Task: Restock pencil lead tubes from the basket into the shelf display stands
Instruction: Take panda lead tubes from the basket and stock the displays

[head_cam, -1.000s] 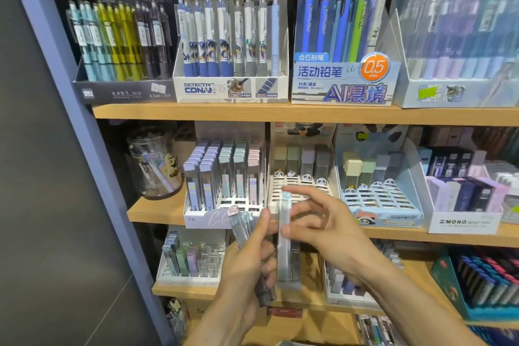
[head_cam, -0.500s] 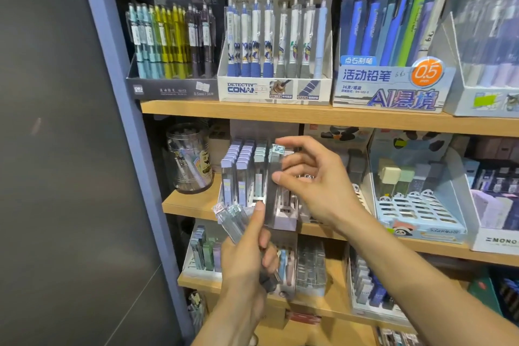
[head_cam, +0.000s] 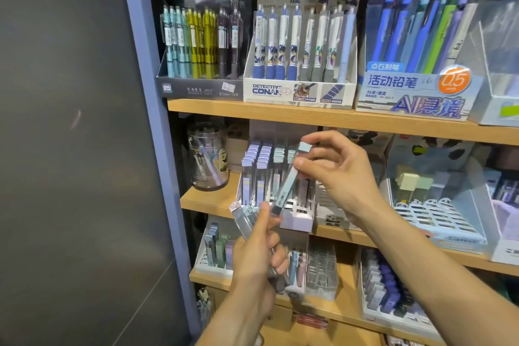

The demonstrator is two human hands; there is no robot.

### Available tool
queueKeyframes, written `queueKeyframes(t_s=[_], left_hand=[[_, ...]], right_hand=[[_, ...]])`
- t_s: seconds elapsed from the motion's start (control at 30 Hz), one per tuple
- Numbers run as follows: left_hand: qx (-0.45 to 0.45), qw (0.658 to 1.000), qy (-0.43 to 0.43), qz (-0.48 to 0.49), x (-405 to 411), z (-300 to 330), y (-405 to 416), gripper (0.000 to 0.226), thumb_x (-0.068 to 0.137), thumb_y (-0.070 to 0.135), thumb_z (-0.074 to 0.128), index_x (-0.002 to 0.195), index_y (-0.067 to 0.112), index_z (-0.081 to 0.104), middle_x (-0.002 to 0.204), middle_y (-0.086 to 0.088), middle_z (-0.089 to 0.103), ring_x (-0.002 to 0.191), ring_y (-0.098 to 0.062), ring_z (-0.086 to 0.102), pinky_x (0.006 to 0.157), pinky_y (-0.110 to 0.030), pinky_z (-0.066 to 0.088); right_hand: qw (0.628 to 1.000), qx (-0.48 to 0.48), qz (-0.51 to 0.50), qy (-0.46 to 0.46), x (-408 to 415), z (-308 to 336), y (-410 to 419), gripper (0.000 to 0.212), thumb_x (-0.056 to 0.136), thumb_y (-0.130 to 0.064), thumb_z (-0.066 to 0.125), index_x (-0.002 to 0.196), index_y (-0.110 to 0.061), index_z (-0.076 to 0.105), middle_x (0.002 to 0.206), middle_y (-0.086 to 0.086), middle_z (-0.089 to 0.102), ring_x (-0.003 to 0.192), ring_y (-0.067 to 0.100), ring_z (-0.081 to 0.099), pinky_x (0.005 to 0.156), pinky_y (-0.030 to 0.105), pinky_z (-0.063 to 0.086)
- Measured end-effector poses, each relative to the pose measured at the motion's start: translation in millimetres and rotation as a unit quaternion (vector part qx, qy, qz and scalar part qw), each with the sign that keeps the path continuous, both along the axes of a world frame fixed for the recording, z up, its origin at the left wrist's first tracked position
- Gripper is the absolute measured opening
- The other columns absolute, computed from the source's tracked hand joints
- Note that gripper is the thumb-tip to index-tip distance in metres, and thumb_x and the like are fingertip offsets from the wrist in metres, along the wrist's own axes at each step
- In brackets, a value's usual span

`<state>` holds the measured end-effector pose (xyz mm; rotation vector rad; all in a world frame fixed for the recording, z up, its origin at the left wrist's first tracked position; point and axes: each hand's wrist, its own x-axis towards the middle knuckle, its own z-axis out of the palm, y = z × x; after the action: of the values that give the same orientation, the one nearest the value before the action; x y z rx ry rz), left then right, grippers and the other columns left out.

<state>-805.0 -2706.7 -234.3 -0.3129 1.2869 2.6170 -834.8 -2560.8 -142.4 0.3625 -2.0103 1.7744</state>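
Note:
My right hand [head_cam: 341, 174] pinches one pale blue lead tube [head_cam: 289, 180] near its cap, tilted, its lower end in front of the white display stand [head_cam: 297, 220] on the middle shelf. That stand holds rows of upright lead tubes [head_cam: 259, 174] with lilac and teal caps on its left side. My left hand [head_cam: 258, 255] grips a bundle of several clear lead tubes [head_cam: 244, 218], just below and left of the stand. The basket is out of view.
A clear jar [head_cam: 209, 157] stands left of the stand. A panda-print stand [head_cam: 438, 213] sits to the right. Boxes of mechanical pencils [head_cam: 299, 50] fill the top shelf. More lead stands [head_cam: 217, 250] sit on the lower shelf. A blue post [head_cam: 151, 121] bounds the left side.
My right hand has lifted the single tube from chest height up to the white stand and tilted it. The view has shifted left and closer to the shelf.

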Motion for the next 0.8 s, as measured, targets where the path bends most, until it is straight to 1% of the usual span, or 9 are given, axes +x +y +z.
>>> queueKeyframes(t_s=[0.1, 0.13, 0.2, 0.3, 0.4, 0.47, 0.53, 0.67, 0.8], left_hand=[[-0.051, 0.998, -0.021, 0.023, 1, 1, 0, 0.056, 0.081, 0.063, 0.074, 0.099, 0.010, 0.071, 0.056, 0.004, 0.034, 0.044, -0.011, 0.027, 0.043, -0.026, 0.021], [-0.055, 0.998, -0.026, 0.022, 1, 1, 0, 0.060, 0.079, 0.067, 0.074, 0.098, 0.010, 0.068, 0.056, 0.005, 0.033, 0.044, -0.012, 0.026, 0.043, -0.027, 0.021], [-0.048, 0.998, -0.034, 0.009, 2, 3, -1, 0.067, 0.075, 0.077, 0.069, 0.090, 0.013, 0.063, 0.056, 0.004, 0.031, 0.042, -0.013, 0.026, 0.043, -0.026, 0.020], [-0.013, 0.999, -0.034, -0.013, 3, 4, -4, 0.072, 0.077, 0.087, 0.056, 0.082, 0.015, 0.059, 0.056, 0.002, 0.034, 0.039, -0.014, 0.027, 0.041, -0.025, 0.020], [0.030, 0.999, -0.016, -0.008, 4, 2, -7, 0.062, 0.090, 0.071, 0.049, 0.077, 0.011, 0.060, 0.055, -0.001, 0.035, 0.036, -0.016, 0.027, 0.040, -0.022, 0.018], [0.053, 0.999, -0.002, -0.005, 4, 1, -7, 0.050, 0.090, 0.055, 0.044, 0.076, 0.010, 0.059, 0.056, -0.002, 0.036, 0.037, -0.016, 0.027, 0.042, -0.021, 0.016], [0.066, 0.998, 0.008, -0.007, 4, 0, -8, 0.041, 0.088, 0.045, 0.042, 0.077, 0.009, 0.059, 0.057, -0.003, 0.037, 0.038, -0.015, 0.027, 0.044, -0.022, 0.015], [0.059, 0.997, 0.032, -0.026, 4, 3, -8, 0.036, 0.093, 0.038, 0.042, 0.079, 0.010, 0.059, 0.059, -0.003, 0.040, 0.038, -0.015, 0.029, 0.044, -0.024, 0.016], [0.048, 0.997, 0.047, -0.031, 4, 6, -6, 0.030, 0.101, 0.035, 0.045, 0.096, 0.008, 0.058, 0.062, -0.003, 0.042, 0.042, -0.016, 0.033, 0.042, -0.025, 0.025]], right_hand=[[0.988, 0.089, -0.107, 0.059, -5, -2, -8, 0.031, 0.085, -0.013, 0.082, 0.109, -0.025, 0.067, 0.098, -0.001, 0.069, 0.074, 0.010, 0.073, 0.076, 0.028, 0.062], [0.984, 0.111, -0.122, 0.074, -7, -4, -12, 0.030, 0.085, -0.013, 0.081, 0.109, -0.025, 0.067, 0.097, -0.007, 0.069, 0.072, 0.005, 0.072, 0.072, 0.022, 0.060], [0.974, 0.158, -0.129, 0.102, -9, -10, -19, 0.028, 0.088, -0.012, 0.078, 0.111, -0.024, 0.066, 0.098, -0.010, 0.068, 0.074, 0.002, 0.070, 0.067, 0.012, 0.054], [0.955, 0.218, -0.138, 0.145, -13, -19, -23, 0.026, 0.092, -0.013, 0.075, 0.114, -0.022, 0.065, 0.103, -0.007, 0.067, 0.081, 0.005, 0.068, 0.068, 0.015, 0.057], [0.951, 0.230, -0.135, 0.156, -17, -18, -21, 0.023, 0.092, -0.013, 0.075, 0.113, -0.019, 0.066, 0.103, -0.006, 0.068, 0.085, 0.005, 0.069, 0.072, 0.024, 0.061], [0.950, 0.234, -0.134, 0.157, -18, -17, -20, 0.021, 0.091, -0.013, 0.076, 0.109, -0.018, 0.066, 0.102, -0.007, 0.069, 0.085, 0.004, 0.070, 0.071, 0.025, 0.062], [0.952, 0.231, -0.129, 0.154, -18, -15, -17, 0.020, 0.090, -0.013, 0.077, 0.106, -0.018, 0.066, 0.100, -0.009, 0.070, 0.083, 0.004, 0.070, 0.070, 0.024, 0.062], [0.951, 0.238, -0.121, 0.154, -16, -10, -13, 0.020, 0.089, -0.013, 0.078, 0.105, -0.019, 0.068, 0.098, -0.013, 0.070, 0.082, 0.000, 0.069, 0.069, 0.019, 0.060], [0.944, 0.270, -0.113, 0.155, -22, -15, -17, 0.020, 0.088, -0.010, 0.079, 0.104, -0.015, 0.069, 0.097, -0.013, 0.070, 0.082, 0.002, 0.070, 0.071, 0.019, 0.060]])
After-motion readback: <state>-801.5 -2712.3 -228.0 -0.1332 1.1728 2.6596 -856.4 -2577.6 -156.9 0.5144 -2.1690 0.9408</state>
